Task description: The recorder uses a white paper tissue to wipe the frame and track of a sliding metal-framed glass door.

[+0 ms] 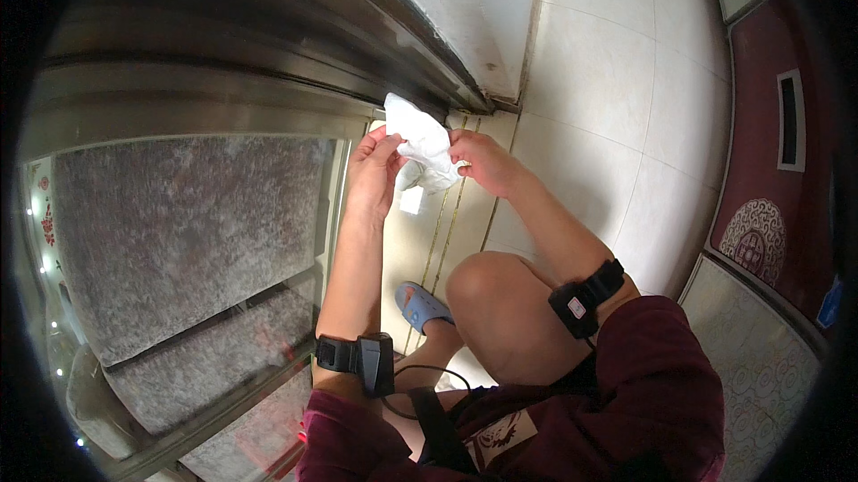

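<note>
A crumpled white cloth or tissue (425,140) is stretched between my two hands, above a pale tiled sill with dark-gold stripes. My left hand (377,163) pinches its left edge between thumb and fingers. On the other side, my right hand (479,157) grips the right edge with bent fingers. The lower part of the white piece hangs in folds. Whether it is fabric or paper, I cannot tell.
To the left stands a framed glass door or window (194,214), with a grey upholstered seat seen through it. A dark metal frame (402,6) runs above. White floor tiles (590,93) and a dark red panel (764,146) lie right. My bent knee and a blue slipper (422,307) are below.
</note>
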A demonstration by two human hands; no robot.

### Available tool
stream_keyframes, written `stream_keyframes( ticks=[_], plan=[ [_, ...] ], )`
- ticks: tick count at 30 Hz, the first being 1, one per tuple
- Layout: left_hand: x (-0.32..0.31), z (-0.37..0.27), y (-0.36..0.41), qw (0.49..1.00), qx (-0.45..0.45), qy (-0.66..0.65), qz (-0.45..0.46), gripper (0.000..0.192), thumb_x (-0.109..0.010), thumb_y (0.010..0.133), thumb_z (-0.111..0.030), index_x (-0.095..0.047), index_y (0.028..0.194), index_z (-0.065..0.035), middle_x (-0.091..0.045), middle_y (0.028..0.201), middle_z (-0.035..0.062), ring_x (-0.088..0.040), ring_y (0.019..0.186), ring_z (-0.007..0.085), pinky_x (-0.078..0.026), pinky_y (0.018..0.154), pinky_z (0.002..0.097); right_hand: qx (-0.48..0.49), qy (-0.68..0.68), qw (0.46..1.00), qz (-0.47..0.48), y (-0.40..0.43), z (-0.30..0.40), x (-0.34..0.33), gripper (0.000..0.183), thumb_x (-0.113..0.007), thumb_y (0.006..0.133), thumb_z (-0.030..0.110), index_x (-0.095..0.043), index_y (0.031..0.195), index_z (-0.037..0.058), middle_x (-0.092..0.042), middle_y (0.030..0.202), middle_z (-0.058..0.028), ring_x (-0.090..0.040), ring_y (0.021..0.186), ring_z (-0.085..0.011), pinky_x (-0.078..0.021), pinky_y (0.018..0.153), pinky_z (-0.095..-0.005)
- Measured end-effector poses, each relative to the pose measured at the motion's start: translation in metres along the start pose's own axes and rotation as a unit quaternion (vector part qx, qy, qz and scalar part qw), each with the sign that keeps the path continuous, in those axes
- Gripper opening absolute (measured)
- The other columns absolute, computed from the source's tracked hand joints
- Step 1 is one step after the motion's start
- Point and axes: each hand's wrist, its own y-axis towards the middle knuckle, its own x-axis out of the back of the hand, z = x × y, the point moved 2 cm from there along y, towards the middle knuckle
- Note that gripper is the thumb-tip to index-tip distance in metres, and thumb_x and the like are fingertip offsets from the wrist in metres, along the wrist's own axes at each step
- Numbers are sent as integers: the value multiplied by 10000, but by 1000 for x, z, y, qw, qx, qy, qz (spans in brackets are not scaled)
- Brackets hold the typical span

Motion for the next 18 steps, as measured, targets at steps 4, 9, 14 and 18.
stream_keyframes(
  ticks=[4, 9, 14, 18],
  plan=[
    [0, -5, 0, 998, -25, 58, 30, 130, -514, 795, -27, -517, 923, -6, -574, 812, 66, -541, 722, 114, -430, 644, 222, -77, 151, 985, -7, -5, 18, 5, 453, -461, 830, 231, -358, 1246, 85, -401, 1215, -63, -425, 1102, -210, -415, 852, -370],
    [-8, -1, -3, 997, -13, 73, 29, 119, -475, 788, -17, -518, 898, -1, -566, 798, 62, -534, 708, 111, -425, 636, 217, -59, 107, 991, 48, -3, 21, -4, 358, -508, 825, 194, -433, 1151, 67, -481, 1112, -63, -504, 994, -206, -448, 803, -373],
    [1, 13, -2, 997, -22, 67, 22, 135, -423, 781, 0, -488, 898, 3, -559, 836, 84, -540, 749, 149, -435, 725, 254, -48, 174, 984, -5, 10, -17, 10, 414, -618, 758, 238, -473, 1092, 40, -533, 1012, -95, -534, 915, -206, -462, 783, -379],
    [13, 34, 0, 997, -23, 70, -7, 126, -452, 788, -13, -490, 907, 4, -559, 840, 82, -538, 762, 148, -441, 704, 256, -225, 310, 915, 129, 9, -38, -13, 402, -565, 789, 226, -469, 1111, 6, -554, 994, -127, -550, 921, -223, -471, 764, -386]
  ],
)
